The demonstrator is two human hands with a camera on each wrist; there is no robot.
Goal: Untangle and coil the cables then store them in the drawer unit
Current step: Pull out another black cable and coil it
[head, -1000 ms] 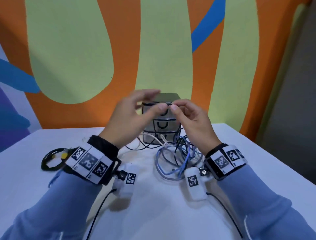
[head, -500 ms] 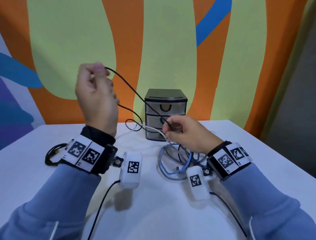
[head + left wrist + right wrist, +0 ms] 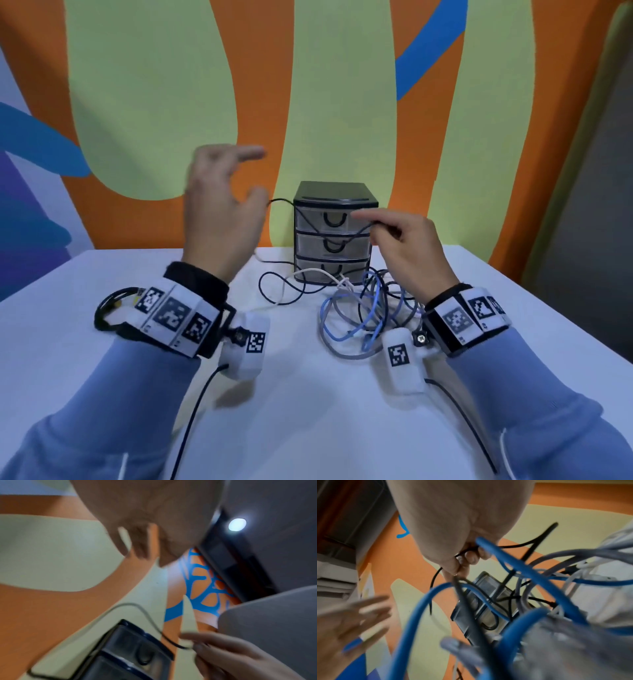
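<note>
A thin black cable (image 3: pixel 308 222) sags across the front of the small three-drawer unit (image 3: pixel 334 236); all three drawers are closed. My right hand (image 3: pixel 376 222) pinches this cable between thumb and forefinger in front of the top drawer, as the right wrist view (image 3: pixel 467 555) also shows. My left hand (image 3: pixel 251 176) hovers left of the unit, blurred, fingers spread and holding nothing. The cable's free part (image 3: pixel 142 609) arcs below it. A tangle of blue, grey and white cables (image 3: pixel 363 308) lies on the table under my right wrist.
A coiled black cable (image 3: pixel 109 308) with a yellow part lies on the white table (image 3: pixel 308 411) behind my left wrist. A loose black loop (image 3: pixel 274 287) and a white cable (image 3: pixel 308 272) lie before the unit. The painted wall stands right behind it.
My left hand has come down and to the right, let go of the black cable and spread its fingers. My right hand has risen with the cable to the top drawer's height.
</note>
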